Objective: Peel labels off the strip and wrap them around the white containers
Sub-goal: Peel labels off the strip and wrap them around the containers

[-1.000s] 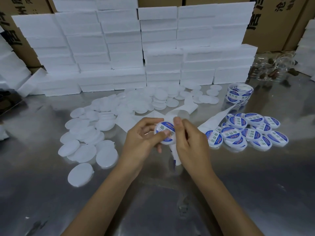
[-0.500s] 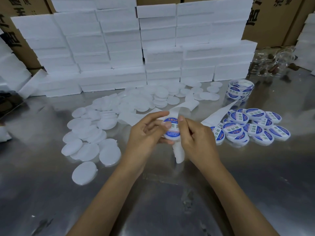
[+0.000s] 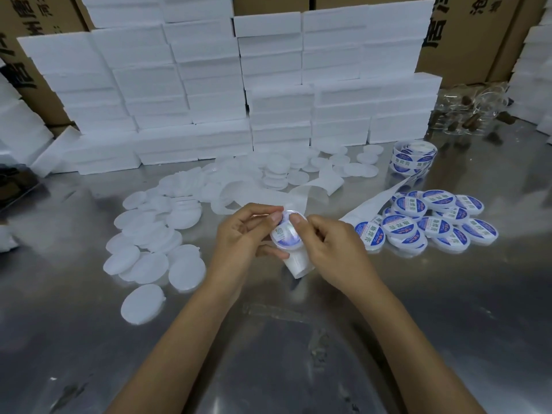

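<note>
Both hands meet over the middle of the steel table (image 3: 448, 309). My left hand (image 3: 242, 237) and my right hand (image 3: 334, 249) pinch one round white container (image 3: 288, 237) that carries a blue and white label, thumbs pressed on its top edge. The white backing strip (image 3: 298, 262) hangs below the container and also trails away behind it toward the label roll (image 3: 413, 158) at the back right. A heap of labelled containers (image 3: 430, 224) lies right of my hands. Bare white containers (image 3: 155, 249) are scattered on the left.
Stacks of white foam boxes (image 3: 227, 94) wall off the back of the table, with cardboard cartons (image 3: 475, 37) behind them. A clear plastic bag with brown items (image 3: 469, 115) sits at the back right. More white foam blocks stand at both side edges.
The container stays between both hands; the fingers have shifted along its rim, both thumbs now press near the top edge, and the strip end still hangs below.
</note>
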### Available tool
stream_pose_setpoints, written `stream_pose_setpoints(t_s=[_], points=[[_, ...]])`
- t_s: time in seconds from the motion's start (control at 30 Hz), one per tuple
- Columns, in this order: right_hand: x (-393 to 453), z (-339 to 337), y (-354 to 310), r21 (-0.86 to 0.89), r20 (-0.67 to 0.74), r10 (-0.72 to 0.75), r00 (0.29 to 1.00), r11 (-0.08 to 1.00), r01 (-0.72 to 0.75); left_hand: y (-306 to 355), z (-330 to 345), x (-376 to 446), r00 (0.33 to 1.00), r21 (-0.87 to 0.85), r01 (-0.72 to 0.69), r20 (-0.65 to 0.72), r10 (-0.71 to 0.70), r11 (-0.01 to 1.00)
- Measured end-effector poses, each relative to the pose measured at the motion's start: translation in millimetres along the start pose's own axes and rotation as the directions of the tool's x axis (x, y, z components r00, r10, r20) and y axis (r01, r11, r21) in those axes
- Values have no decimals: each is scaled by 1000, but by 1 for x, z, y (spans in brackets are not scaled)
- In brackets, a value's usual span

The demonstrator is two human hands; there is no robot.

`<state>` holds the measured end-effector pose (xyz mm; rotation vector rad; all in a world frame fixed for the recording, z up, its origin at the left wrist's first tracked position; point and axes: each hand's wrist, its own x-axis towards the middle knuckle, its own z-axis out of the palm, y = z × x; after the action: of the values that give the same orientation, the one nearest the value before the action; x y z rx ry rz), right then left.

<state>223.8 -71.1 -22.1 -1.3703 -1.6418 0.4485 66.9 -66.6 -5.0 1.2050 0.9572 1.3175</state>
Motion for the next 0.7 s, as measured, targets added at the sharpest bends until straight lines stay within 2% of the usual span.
stream_pose_setpoints(t_s=[0.07,0.1,0.17,0.2,0.27,0.3,0.37,0.43,0.6,0.7], points=[[3,-4,2,28,-93,60,994,998,-58,1,-1,1,1000,-36,7,22,-6,999],[6,-7,4,98,-163,114,980,990,-99,2,-2,2,1000,-52,10,25,-8,999],[13,-17,10,351,-287,309,907,915,-201,4,-7,4,1000,-55,12,13,-11,998],[16,-23,15,521,-296,455,840,814,-257,4,-9,5,1000,-47,15,4,-14,999],[21,-37,27,792,-186,703,686,521,-318,4,-11,5,1000,-36,23,-11,-23,999],[23,-44,33,851,-130,768,627,411,-327,3,-11,5,1000,-33,25,-13,-26,999],[23,-53,43,890,-74,823,563,309,-335,2,-10,4,999,-19,28,-16,-28,999],[22,-57,49,904,-34,834,551,261,-339,1,-9,5,1000,-3,27,-16,-27,1000],[18,-55,48,907,75,800,595,194,-375,-2,-10,5,1000,37,20,-13,-19,999],[19,-54,43,877,73,784,617,244,-413,-3,-12,6,1000,24,16,-5,-16,1000]])
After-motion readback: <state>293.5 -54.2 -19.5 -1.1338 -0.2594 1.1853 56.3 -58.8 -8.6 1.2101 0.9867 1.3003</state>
